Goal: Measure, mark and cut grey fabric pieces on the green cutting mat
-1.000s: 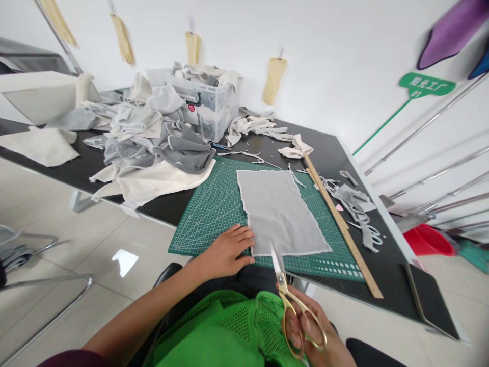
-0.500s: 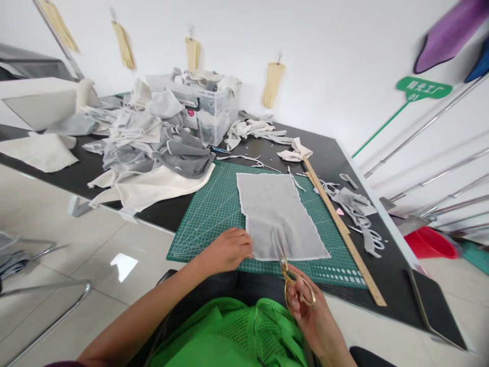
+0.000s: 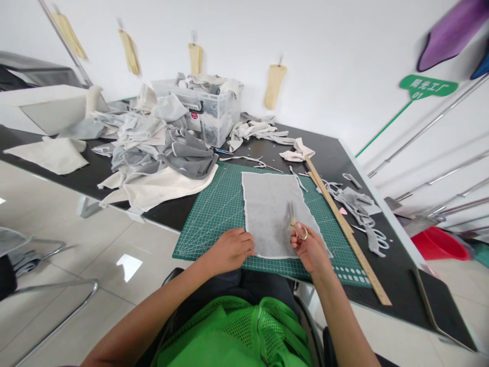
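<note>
A light grey rectangle of cloth [image 3: 267, 209] with uneven edges lies flat on the green cutting mat [image 3: 214, 219]. At its near left corner, my left hand [image 3: 234, 248] is closed, fingertips pinching the cloth's edge. My right hand [image 3: 311, 248] grips gold-handled scissors [image 3: 292, 220] over the right half of the cloth. Their blades point away from me and look close together, though slightly blurred. Right of the cloth lies a long wooden ruler [image 3: 346, 227], slanting along the mat's edge.
On the left, grey and cream fabric pieces [image 3: 145, 142] pile up before a clear plastic bin [image 3: 217, 114] of scraps. White-handled scissors [image 3: 376, 237] and cut strips lie right of the ruler. A dark flat tablet-like object [image 3: 443, 306] sits at the table's near right corner.
My right hand has carried the scissors forward and up from the cloth's near edge to above its right half. My left hand stays at the near left corner.
</note>
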Demonstrator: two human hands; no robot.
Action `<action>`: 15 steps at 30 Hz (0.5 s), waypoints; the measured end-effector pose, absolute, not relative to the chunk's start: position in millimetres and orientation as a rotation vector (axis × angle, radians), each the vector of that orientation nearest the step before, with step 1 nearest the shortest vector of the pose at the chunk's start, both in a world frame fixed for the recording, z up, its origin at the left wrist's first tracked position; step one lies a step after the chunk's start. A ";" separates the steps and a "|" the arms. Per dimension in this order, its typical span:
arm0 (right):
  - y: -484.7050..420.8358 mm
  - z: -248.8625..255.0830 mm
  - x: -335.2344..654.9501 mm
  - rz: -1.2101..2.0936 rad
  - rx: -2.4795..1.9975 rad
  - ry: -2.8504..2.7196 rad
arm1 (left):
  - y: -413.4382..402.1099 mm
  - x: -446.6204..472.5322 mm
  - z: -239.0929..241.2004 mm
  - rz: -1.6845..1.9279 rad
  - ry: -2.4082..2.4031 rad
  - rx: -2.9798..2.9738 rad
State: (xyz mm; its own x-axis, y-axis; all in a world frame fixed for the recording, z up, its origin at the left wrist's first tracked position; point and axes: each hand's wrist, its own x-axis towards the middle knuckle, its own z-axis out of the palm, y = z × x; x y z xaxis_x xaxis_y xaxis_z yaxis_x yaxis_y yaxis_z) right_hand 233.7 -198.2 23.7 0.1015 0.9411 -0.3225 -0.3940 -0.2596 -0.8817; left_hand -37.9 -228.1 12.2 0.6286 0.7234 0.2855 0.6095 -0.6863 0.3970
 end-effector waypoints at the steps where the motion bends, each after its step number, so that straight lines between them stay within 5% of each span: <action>1: -198.7 22.6 233.3 1.449 -1.196 -0.638 | -227.2 -39.6 13.4 0.627 1.041 2.574; 15: -253.4 26.0 244.9 1.461 -1.166 -0.723 | -226.7 -39.0 11.8 0.636 1.010 2.536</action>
State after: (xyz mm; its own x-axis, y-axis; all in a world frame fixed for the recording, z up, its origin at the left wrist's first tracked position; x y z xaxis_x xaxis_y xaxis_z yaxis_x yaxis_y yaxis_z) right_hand 244.9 -253.4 26.0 0.0608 0.9594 -0.2753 -0.3635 -0.2355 -0.9013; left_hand -39.0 -226.7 11.8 0.6478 0.7088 0.2792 0.5579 -0.6910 0.4596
